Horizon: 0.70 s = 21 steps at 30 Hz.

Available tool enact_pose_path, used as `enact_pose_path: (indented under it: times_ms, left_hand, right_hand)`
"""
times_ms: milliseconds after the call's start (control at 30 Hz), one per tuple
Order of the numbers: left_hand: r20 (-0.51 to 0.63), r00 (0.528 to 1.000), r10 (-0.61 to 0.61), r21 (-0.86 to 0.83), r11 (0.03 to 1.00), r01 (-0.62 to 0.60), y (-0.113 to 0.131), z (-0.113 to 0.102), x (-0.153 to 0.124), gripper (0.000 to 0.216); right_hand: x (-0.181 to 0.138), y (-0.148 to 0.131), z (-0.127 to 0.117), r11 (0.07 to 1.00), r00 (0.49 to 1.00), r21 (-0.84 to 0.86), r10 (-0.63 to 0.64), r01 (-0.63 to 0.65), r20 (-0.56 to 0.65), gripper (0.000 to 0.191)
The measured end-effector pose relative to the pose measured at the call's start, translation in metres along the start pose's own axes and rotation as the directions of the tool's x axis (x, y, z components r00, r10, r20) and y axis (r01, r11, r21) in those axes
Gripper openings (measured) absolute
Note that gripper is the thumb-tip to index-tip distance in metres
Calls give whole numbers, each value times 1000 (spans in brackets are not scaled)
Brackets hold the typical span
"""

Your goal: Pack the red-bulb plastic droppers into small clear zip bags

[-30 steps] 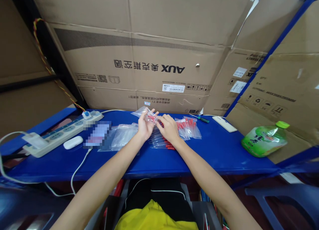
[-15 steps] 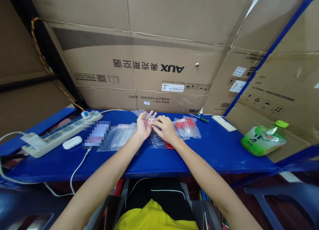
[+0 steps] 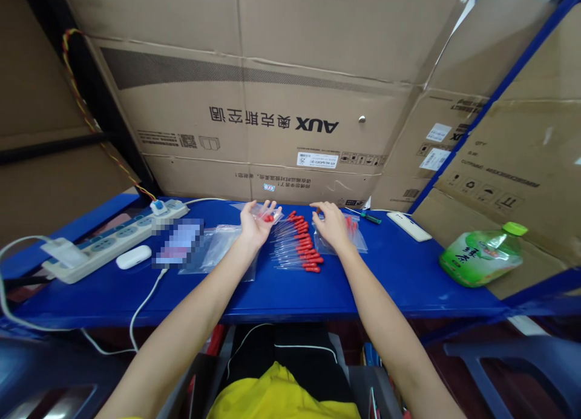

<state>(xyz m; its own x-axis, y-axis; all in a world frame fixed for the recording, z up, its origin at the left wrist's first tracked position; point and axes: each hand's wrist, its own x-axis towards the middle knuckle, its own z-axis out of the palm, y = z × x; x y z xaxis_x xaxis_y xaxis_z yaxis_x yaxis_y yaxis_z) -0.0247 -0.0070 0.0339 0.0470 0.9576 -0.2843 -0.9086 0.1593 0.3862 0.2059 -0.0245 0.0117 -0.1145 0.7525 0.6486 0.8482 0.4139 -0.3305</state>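
Observation:
My left hand (image 3: 255,222) is raised palm up over the blue table (image 3: 399,280), holding a small clear bag with red-capped pieces (image 3: 265,213). A row of several thin clear tubes with red caps (image 3: 297,243) lies between my hands. My right hand (image 3: 333,225) rests with fingers spread on a clear bag of red-capped tubes (image 3: 351,228) to the right of that row. Empty clear bags (image 3: 218,249) lie to the left of my left hand.
A white power strip (image 3: 113,237), a white earbud case (image 3: 133,257) and a blurred phone (image 3: 178,243) lie at the left. A green-handled screwdriver (image 3: 368,217), a white flat device (image 3: 409,225) and a green bottle (image 3: 483,254) lie at the right. Cardboard boxes (image 3: 272,116) wall the back.
My hands have parted. The right hand left the small bag and moved right onto the bag of tubes, uncovering the row of tubes. The left hand still holds the small bag.

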Motion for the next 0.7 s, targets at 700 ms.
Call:
enact_pose_path:
  times_ms: [700]
  left_hand:
    - [19,995,95,-69,993,-93,9,2,-1,32]
  right_hand:
    - [-2,7,8,989,978,148,-22,-9,207,18]
